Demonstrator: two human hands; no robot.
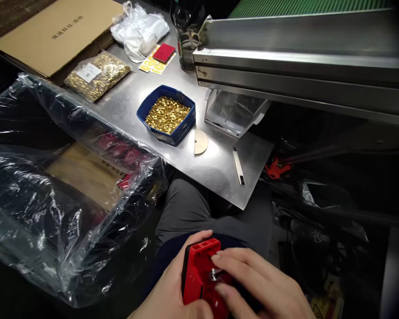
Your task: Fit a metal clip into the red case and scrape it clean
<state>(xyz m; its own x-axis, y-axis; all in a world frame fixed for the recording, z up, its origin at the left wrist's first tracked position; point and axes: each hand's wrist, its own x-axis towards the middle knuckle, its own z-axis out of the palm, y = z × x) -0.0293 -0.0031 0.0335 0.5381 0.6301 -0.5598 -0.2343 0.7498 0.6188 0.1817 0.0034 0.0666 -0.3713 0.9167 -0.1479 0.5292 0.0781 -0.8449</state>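
Note:
My left hand point(173, 288) is wrapped around a red plastic shell point(194, 274) with a black outer edge, held low in front of my lap. The shell's hollow side faces my right hand point(259, 279), whose thumb and fingertips reach into it. Between those fingertips sits a small silver metal part point(214, 274); its lower end and exact shape are hard to see. On the metal table ahead, a blue bin point(179, 133) holds many small brass-coloured pieces point(168, 115).
A plastic-lined crate point(133, 186) stands at left. On the table point(216, 177) lie a white-handled tool point(238, 166), a pale half disc point(201, 141), a bag of brass pieces point(98, 75) and a red pad point(164, 52). A metal conveyor rail point(286, 66) crosses upper right.

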